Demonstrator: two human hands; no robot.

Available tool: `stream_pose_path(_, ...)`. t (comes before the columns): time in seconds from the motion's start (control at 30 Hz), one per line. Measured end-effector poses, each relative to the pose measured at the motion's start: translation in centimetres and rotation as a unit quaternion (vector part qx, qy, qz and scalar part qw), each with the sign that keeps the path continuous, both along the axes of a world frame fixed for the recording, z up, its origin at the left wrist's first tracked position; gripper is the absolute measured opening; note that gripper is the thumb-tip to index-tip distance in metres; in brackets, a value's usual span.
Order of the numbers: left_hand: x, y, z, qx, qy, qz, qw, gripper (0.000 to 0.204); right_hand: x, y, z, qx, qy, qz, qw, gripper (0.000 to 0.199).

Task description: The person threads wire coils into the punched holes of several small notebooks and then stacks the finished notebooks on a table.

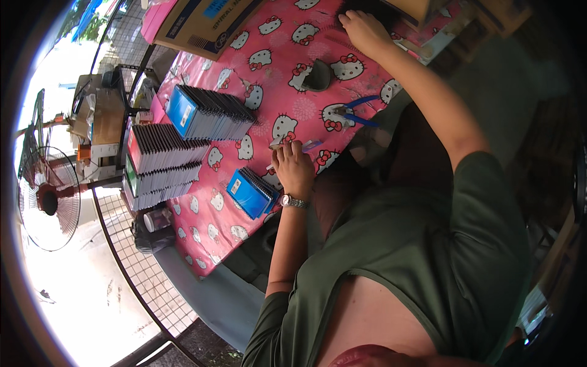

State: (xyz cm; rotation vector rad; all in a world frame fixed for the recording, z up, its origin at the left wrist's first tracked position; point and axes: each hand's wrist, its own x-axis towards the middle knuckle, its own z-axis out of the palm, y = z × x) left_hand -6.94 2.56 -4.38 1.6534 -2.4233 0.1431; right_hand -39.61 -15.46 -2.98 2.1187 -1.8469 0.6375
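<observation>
My left hand is palm down near the middle of the table, fingers bent and bunched; I cannot tell how tightly they close, or whether they have hold of anything. A slim, pale purple piece lies just beyond my fingertips, slightly to the right. My right hand stretches to the table's far side, fingers bent at the edge of a dark mat-like piece; whether they grip or only touch it, I cannot tell.

The small group of blue spiral notebooks sits just left of my left wrist, which wears one metal-banded watch. Their covers look smooth and glossy, their bindings black and ridged.

Farther left stand three larger notebook groups: a tall blue-covered block, a red-covered block and a green-covered block just below the red one. The white page edges are packed too closely to count.

Between my hands are one grey, curved, cup-like container and one pair of pliers with two blue handles. All this rests on a shiny pink tablecloth printed with white cat faces. One brown cardboard box stands at the far left edge.
</observation>
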Motion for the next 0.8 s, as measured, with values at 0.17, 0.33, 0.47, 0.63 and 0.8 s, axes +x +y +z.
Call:
stream_pose_path(0.17, 0.1, 0.2, -0.4, -0.006, 0.052, 0.010, 0.999, 0.024, 7.3, 10.3, 1.7, 0.114, -0.268, 0.241, 0.926, 0.033)
stream_pose_path(0.33, 1.3, 0.8, -0.7, -0.006, 0.035, -0.001, 0.999, 0.024, 12.1, 18.1, -2.7, 0.207, -0.599, 0.159, 0.757, 0.030)
stream_pose_path(0.47, -0.1, 0.9, -0.2, -0.041, 0.050, 0.007, 0.998, 0.024, 15.9, 22.5, -2.7, 0.294, -0.639, 0.163, 0.692, 0.050)
stream_pose_path(0.63, 0.8, 0.9, -0.7, -0.035, 0.039, 0.020, 0.998, 0.026, 15.6, 20.8, -3.1, 0.250, -0.620, 0.239, 0.705, 0.045)
stream_pose_path(0.8, 2.1, 1.7, -0.6, -0.019, 0.035, -0.029, 0.999, 0.024, 12.1, 17.6, -2.2, 0.084, -0.355, 0.294, 0.884, 0.017)
